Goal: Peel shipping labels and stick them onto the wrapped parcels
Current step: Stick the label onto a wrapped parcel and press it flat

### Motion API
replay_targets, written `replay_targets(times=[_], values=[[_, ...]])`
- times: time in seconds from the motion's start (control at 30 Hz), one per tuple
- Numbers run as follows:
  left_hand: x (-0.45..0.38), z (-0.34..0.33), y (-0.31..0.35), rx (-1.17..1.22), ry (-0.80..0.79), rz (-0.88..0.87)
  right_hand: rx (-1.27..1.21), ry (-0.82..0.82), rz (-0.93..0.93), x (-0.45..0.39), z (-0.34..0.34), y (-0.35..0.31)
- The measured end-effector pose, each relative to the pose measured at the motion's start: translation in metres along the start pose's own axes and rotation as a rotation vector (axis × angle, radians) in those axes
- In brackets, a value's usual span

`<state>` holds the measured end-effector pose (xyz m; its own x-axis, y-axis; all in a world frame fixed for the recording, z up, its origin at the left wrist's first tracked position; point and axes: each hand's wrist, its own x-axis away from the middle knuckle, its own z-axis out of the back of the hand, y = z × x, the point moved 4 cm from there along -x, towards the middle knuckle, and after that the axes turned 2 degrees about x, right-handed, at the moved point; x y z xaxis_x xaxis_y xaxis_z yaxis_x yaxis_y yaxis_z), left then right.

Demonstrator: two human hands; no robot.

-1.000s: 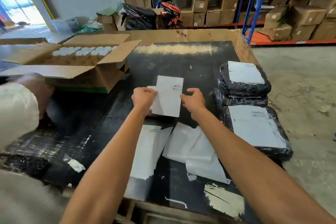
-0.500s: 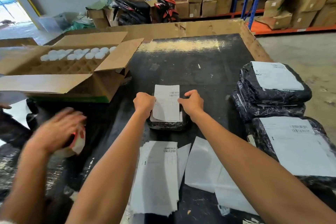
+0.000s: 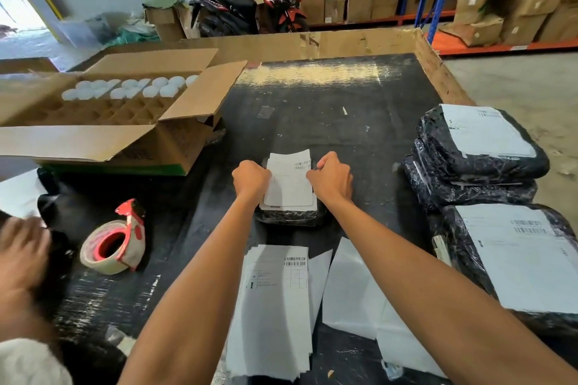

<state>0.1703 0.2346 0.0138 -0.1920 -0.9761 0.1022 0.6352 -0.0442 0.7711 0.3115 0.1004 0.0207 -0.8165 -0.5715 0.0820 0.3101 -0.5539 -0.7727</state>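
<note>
A small parcel (image 3: 289, 216) in black wrap lies in the middle of the black table (image 3: 328, 122). A white shipping label (image 3: 289, 184) with a barcode rests on its top. My left hand (image 3: 250, 180) grips the label's left edge and my right hand (image 3: 331, 178) grips its right edge, both fisted and pressing down. A stack of more labels (image 3: 275, 306) lies close to me between my forearms. Peeled white backing sheets (image 3: 353, 287) lie to the right of that stack.
Labelled black parcels (image 3: 478, 147) are stacked at the right, with a larger one (image 3: 516, 259) nearer. A tape dispenser (image 3: 115, 244) sits at the left. Another person's hand (image 3: 22, 253) is at the left edge. An open carton (image 3: 103, 109) holds white caps.
My hands have lowered the label from mid-air onto the small parcel. The other person's hand has let go of the tape dispenser and drawn back left.
</note>
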Motion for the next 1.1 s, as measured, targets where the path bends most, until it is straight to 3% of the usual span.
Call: replay_targets(times=[0.2, 0.3, 0.4, 0.57, 0.9, 1.1], values=[[0.004, 0.0, 0.002, -0.062, -0.007, -0.052, 0.093, -0.004, 0.087, -0.001, -0.003, -0.003], [0.007, -0.003, 0.017, -0.263, 0.04, -0.314, 0.112, 0.013, 0.19, -0.008, -0.006, -0.003], [0.007, -0.021, 0.024, -0.482, -0.107, -0.5, 0.22, -0.075, 0.317, -0.016, -0.015, -0.003], [-0.006, -0.037, 0.007, -0.531, -0.255, -0.339, 0.381, -0.281, 0.181, -0.029, -0.025, 0.011], [-0.006, -0.025, -0.011, -0.18, -0.385, -0.157, 0.268, -0.314, 0.04, -0.009, -0.019, 0.021], [0.02, -0.022, -0.019, -0.002, -0.179, -0.167, 0.366, -0.308, 0.124, 0.017, -0.018, 0.029]])
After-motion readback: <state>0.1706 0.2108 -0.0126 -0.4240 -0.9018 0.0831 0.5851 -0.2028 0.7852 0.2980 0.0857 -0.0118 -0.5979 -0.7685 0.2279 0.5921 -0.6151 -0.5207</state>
